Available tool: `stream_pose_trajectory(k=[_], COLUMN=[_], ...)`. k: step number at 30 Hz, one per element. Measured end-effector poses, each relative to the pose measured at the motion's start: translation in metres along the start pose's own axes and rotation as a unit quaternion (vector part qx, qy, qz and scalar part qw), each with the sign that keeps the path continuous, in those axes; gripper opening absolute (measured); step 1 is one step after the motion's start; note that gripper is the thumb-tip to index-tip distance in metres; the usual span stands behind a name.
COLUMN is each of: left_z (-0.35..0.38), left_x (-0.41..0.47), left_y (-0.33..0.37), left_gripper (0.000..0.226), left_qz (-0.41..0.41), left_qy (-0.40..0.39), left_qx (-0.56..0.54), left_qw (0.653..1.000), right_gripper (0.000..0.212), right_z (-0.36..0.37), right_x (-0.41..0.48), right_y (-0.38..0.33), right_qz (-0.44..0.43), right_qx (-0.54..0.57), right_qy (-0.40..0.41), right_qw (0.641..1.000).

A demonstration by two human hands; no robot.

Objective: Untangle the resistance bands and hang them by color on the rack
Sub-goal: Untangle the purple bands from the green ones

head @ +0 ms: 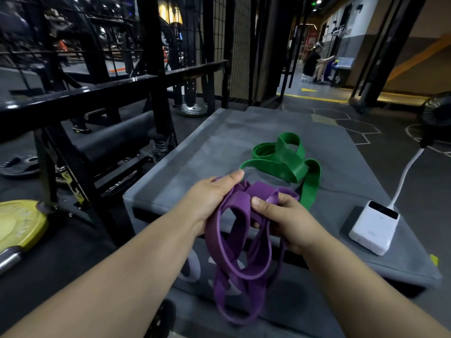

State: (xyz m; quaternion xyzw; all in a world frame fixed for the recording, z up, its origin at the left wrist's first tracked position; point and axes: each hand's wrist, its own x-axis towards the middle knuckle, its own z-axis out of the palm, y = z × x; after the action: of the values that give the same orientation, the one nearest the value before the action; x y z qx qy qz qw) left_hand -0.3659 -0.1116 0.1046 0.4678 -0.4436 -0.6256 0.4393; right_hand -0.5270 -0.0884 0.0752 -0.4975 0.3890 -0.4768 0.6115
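Over mat, L-hand, R-hand grip bands (purple).

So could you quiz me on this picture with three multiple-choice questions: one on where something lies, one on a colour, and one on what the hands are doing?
1. Where does the green band lie?
A) on the grey padded box
B) draped over the black rail
C) on the floor by the yellow plate

2. What colour is the tangle being held?
A) red
B) purple
C) yellow

3. What are the left hand and right hand doing?
A) both hang empty
B) only the left holds something
C) both grip the tangle

Answers:
1 A: the green band rests on the box top, beyond both hands.
2 B: every strand looping down from the hands is purple.
3 C: each hand has its thumb and fingers curled round strands of the tangle.
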Motion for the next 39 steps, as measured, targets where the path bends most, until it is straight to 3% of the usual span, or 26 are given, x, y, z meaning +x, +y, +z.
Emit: stream_pose_trajectory(k=[3,8,13,16,20,22,24,26,28,32,36,39], left_z=[-0.006,-0.018,-0.025,-0.026,-0.015,-0.006,-0.001,0.002,0.001,-0.006,-0.011,-0.013], left_x=[-0.011,-0.009,0.001,0.004,0.007,0.01,0.015,0.016,0.017,0.021,0.024,0.023], left_y=[-0.005,-0.024,-0.031,-0.029,-0.037,-0.042,-0.045,-0.045,-0.044,-0.043,-0.042,-0.041], left_gripper=[0.03,0.029,0.03,0.026,0.029,0.039,0.06,0.076,0.063,0.044,0.02,0.028], left_qz=[-0.033,-0.098,-0.115,-0.118,-0.102,-0.106,-0.103,-0.082,-0.053,-0.055,-0.069,-0.073], left_qy=[-0.033,-0.074,-0.122,-0.182,-0.197,-0.167,-0.148,-0.166,-0.193,-0.212,-0.205,-0.218], left_qx=[0.034,0.112,0.215,0.249,0.22,0.204,0.209,0.211,0.224,0.239,0.21,0.262], left_qw=[0.998,0.986,0.962,0.944,0.95,0.959,0.961,0.96,0.954,0.946,0.954,0.937], right_gripper=[0.014,0.014,0.042,0.036,0.026,0.023,0.035,0.038,0.028,0.032,0.037,0.029], right_z=[0.003,-0.001,-0.016,-0.019,-0.019,-0.017,-0.019,-0.018,-0.018,-0.022,-0.025,-0.027], right_x=[-0.01,-0.015,-0.014,-0.018,-0.019,-0.017,-0.014,-0.013,-0.012,-0.01,-0.011,-0.007], right_y=[-0.002,-0.001,0.011,0.01,0.012,0.015,0.019,0.022,0.021,0.016,0.008,0.002], right_qz=[0.064,0.14,0.175,0.196,0.197,0.185,0.169,0.154,0.127,0.109,0.119,0.083], right_qx=[0.005,-0.071,-0.116,-0.142,-0.157,-0.156,-0.16,-0.169,-0.16,-0.207,-0.18,-0.177], right_qy=[-0.059,-0.049,-0.039,-0.055,-0.05,-0.021,0.012,0.036,0.054,0.067,0.059,0.123], right_qw=[0.996,0.986,0.977,0.969,0.966,0.97,0.972,0.973,0.977,0.97,0.975,0.973])
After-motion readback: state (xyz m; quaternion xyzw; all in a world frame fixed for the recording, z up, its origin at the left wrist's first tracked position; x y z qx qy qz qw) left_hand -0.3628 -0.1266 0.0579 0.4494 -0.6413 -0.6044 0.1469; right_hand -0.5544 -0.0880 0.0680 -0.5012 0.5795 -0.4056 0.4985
